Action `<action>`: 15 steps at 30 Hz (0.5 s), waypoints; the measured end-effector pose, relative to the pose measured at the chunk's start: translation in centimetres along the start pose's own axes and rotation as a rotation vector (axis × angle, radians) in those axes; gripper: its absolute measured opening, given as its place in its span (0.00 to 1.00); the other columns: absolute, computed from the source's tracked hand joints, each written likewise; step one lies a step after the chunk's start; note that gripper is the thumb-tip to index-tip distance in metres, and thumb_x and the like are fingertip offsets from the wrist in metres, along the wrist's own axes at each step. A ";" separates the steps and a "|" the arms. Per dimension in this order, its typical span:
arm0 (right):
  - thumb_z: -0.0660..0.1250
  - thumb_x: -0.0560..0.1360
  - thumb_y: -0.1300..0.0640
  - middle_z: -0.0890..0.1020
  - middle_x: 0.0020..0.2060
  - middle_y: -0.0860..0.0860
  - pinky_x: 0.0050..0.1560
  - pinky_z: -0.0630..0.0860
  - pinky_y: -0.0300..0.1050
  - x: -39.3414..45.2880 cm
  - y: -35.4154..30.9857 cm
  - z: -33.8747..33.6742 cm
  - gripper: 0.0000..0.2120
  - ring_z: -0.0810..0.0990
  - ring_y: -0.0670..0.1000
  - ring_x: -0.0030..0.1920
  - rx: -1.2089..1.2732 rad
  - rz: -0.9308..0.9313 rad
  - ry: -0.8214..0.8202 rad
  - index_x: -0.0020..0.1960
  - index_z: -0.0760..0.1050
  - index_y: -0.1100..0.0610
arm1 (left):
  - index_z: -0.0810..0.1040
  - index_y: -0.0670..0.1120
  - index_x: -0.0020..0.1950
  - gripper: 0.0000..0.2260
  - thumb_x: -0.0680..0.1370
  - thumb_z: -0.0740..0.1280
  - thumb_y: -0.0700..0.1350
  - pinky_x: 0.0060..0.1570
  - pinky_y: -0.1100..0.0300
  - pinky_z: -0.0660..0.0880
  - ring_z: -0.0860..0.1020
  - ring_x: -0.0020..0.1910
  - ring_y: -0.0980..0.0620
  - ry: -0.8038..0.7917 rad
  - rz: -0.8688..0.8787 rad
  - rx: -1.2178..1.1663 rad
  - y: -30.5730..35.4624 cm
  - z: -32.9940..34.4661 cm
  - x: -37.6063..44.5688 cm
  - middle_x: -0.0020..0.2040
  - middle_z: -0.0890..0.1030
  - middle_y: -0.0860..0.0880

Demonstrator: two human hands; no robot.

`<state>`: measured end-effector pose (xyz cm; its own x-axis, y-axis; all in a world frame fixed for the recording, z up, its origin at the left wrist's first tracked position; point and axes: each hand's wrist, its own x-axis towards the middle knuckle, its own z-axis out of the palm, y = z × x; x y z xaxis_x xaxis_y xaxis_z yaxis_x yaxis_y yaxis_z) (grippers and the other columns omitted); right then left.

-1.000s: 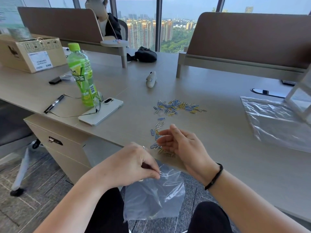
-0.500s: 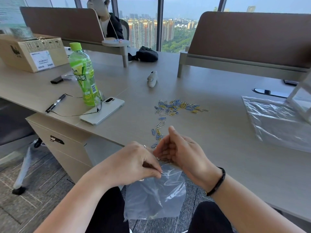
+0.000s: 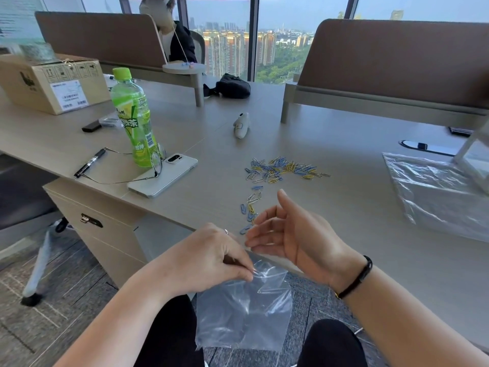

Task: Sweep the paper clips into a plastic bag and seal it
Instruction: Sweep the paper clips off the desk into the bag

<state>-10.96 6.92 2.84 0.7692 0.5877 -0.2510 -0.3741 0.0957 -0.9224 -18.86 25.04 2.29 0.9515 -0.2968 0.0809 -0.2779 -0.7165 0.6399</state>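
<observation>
Many paper clips (image 3: 283, 169) on desk (image 3: 344, 207); left grip (image 3: 211, 260) pinching plastic bag (image 3: 246, 313); right grip (image 3: 299, 231) released.

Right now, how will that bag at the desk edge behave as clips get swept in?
The bag looks thin and floppy: it hangs crumpled from the left hand, so its mouth may sag shut. The clips look small and light, and will probably slide and scatter.

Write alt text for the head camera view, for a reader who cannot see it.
A person's left hand pinches the mouth of a clear plastic bag just below the desk edge, while the open right hand is cupped over a trail of coloured paper clips. A green bottle, a phone and a pen stand to the left.
</observation>
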 end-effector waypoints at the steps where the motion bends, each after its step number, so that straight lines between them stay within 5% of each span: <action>1: 0.56 0.80 0.41 0.81 0.43 0.67 0.53 0.79 0.57 0.3 -0.2 -0.2 0.25 0.82 0.62 0.45 -0.011 -0.075 0.052 0.44 0.77 0.63 | 0.89 0.53 0.44 0.04 0.71 0.78 0.49 0.43 0.69 0.76 0.83 0.40 0.60 0.000 -0.005 0.003 -0.1 0.0 0.0 0.39 0.86 0.57; 4: 0.55 0.82 0.45 0.84 0.43 0.66 0.59 0.77 0.60 1.8 -0.8 -1.0 0.25 0.83 0.62 0.47 -0.140 -0.271 0.196 0.42 0.79 0.62 | 0.88 0.53 0.45 0.04 0.71 0.78 0.49 0.44 0.65 0.78 0.83 0.40 0.60 0.002 -0.023 -0.001 -0.2 0.1 -0.1 0.40 0.86 0.57; 9: 0.52 0.83 0.42 0.86 0.43 0.54 0.64 0.74 0.61 4.6 -0.1 -0.9 0.26 0.83 0.56 0.50 -0.414 -0.329 0.231 0.43 0.82 0.55 | 0.88 0.54 0.44 0.04 0.71 0.78 0.50 0.44 0.73 0.74 0.83 0.41 0.63 0.003 -0.039 0.003 -0.2 0.0 -0.1 0.39 0.86 0.59; 15: 0.52 0.83 0.44 0.83 0.42 0.64 0.57 0.76 0.62 4.6 0.1 -0.3 0.27 0.81 0.60 0.45 -0.260 -0.310 0.216 0.44 0.80 0.61 | 0.88 0.53 0.44 0.03 0.71 0.78 0.49 0.46 0.69 0.77 0.83 0.42 0.63 0.000 -0.046 -0.001 -0.3 -0.3 -0.3 0.41 0.87 0.57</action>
<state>-7.34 9.39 1.50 0.9248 0.3799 0.0187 0.0123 0.0195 -0.9997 -18.99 25.56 2.32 0.9633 -0.2635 0.0520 -0.2341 -0.7287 0.6436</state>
